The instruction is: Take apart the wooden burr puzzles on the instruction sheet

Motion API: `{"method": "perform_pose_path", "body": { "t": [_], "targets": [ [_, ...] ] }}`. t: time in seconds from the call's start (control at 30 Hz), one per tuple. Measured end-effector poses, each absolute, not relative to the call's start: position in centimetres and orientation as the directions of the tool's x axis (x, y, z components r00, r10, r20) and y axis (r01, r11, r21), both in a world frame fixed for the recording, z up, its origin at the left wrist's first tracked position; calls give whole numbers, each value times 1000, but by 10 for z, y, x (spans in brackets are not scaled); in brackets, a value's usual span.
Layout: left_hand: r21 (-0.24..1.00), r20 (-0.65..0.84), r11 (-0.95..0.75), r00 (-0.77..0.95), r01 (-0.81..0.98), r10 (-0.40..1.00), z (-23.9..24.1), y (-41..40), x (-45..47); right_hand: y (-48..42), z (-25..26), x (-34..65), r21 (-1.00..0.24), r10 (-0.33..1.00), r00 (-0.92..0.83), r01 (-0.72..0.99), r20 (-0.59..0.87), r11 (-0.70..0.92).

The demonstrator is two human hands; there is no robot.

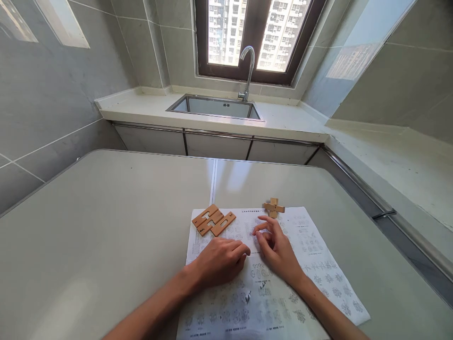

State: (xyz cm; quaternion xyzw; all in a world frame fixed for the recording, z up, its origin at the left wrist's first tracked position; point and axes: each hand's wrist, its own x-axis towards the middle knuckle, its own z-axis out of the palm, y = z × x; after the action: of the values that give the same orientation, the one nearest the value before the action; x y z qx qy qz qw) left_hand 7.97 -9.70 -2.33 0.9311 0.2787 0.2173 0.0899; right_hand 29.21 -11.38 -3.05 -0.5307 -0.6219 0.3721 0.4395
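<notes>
My left hand [224,259] rests on a printed paper sheet [255,274], its fingers curled inward; nothing shows in them. Just beyond it lie several flat wooden puzzle pieces [222,224] with cut-out slots and dark numerals, side by side on the sheet's far left corner. My right hand [274,245] hovers over or rests on the sheet, fingers loosely bent and apart, holding nothing visible. Beyond its fingertips, at the sheet's far edge, sits a small cross-shaped wooden block puzzle [273,208]. Neither hand touches the wooden pieces. The sheet carries rows of small diagrams.
The sheet lies on a pale table [123,236] with a seam [213,182] running away from me. Past its far edge is a counter [283,111] with a sink [219,107], a faucet [249,71] and a window behind. Tiled walls and another counter [399,160] flank the table.
</notes>
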Motion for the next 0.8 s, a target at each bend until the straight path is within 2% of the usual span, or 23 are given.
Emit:
{"method": "perform_pose_path", "body": {
  "t": [0.17, 0.4, 0.53, 0.8],
  "targets": [
    [310, 338, -824, 755, 475, 562, -21, -97, 79, -111, -31, 296, -977, 990, 60, 181, 125, 113],
    [314, 324, -825, 763, 470, 559, -23, -97, 79, -102, -31, 305, -1000, 995, 95, 6, 18, 17],
    [320, 335, -825, 758, 466, 559, -23, -97, 78, -100, -32, 310, -999, 993, 109, -13, -46, -44],
    [313, 328, -827, 764, 466, 555, -22, -97, 79, -97, -28, 310, -996, 992, 104, -52, -72, -67]
  ]
}}
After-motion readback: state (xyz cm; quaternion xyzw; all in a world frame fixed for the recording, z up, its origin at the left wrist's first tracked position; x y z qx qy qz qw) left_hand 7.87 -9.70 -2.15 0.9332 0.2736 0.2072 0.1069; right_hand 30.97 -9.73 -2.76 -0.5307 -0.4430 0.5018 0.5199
